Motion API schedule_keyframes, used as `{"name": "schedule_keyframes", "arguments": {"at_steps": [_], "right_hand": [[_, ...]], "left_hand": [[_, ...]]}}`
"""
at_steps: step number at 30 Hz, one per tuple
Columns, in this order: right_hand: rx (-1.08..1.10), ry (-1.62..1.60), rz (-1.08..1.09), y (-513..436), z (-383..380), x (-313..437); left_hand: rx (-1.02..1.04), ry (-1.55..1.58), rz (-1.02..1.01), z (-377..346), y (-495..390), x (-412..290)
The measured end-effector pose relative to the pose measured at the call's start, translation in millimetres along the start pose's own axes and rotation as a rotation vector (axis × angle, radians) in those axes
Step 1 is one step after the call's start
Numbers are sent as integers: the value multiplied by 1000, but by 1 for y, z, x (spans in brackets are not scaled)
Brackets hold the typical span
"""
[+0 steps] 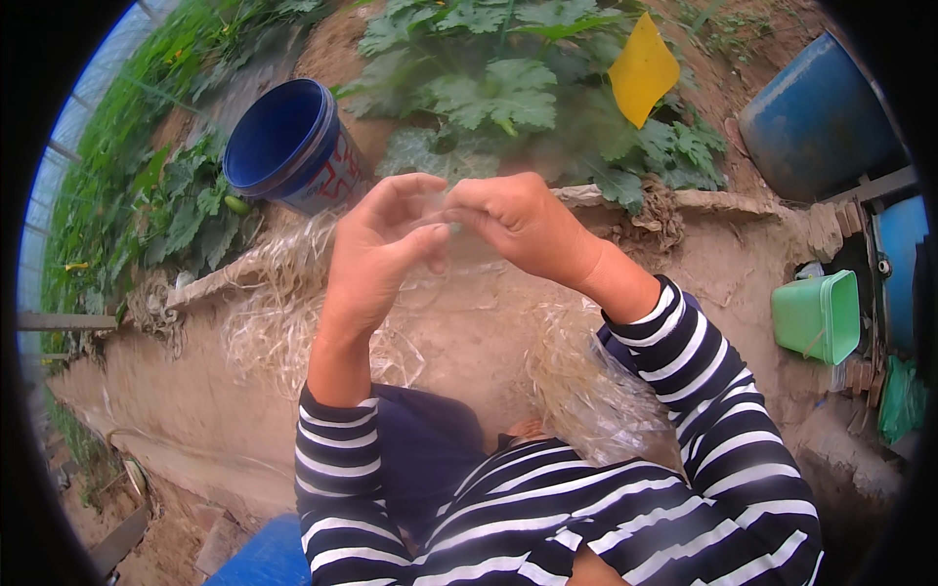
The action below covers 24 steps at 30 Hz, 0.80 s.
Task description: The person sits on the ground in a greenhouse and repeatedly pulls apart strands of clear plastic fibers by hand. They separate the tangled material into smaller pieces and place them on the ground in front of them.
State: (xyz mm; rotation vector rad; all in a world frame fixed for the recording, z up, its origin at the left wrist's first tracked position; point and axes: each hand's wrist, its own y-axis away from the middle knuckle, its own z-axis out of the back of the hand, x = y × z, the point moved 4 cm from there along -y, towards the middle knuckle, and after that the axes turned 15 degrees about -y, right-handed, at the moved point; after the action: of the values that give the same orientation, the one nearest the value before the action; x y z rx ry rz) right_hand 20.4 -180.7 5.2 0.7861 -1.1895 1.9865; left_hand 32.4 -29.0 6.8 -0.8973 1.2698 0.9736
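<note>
My left hand (388, 245) is raised before me with its fingers curved and apart; whether it holds anything is unclear. Close to its fingertips is my right hand (513, 220), thumb and fingers pinched together on something thin and see-through, perhaps plastic film or strip. A small greenish spot shows near the fingertips, too blurred to name. Beyond my left wrist, a tangle of clear plastic strips (271, 322) hangs over the ledge and lies on the ground. Another bundle of clear plastic strips (586, 388) rests by my lap, below my right forearm.
A dark blue bucket (333, 165) stands tilted at the upper left beside leafy squash-like plants (491, 95). A yellow card (645, 71) hangs among them. At the right are a large blue barrel (813, 121) and a green plastic container (802, 315). A low earthen ledge (725, 201) runs across.
</note>
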Motion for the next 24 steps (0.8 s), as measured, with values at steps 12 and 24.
{"name": "schedule_keyframes", "arguments": {"at_steps": [12, 24], "right_hand": [[36, 344, 164, -1, -11, 6], [-153, -888, -480, -4, -9, -12]], "left_hand": [[21, 308, 223, 9, -4, 23], [-205, 245, -52, -13, 0, 26]]}}
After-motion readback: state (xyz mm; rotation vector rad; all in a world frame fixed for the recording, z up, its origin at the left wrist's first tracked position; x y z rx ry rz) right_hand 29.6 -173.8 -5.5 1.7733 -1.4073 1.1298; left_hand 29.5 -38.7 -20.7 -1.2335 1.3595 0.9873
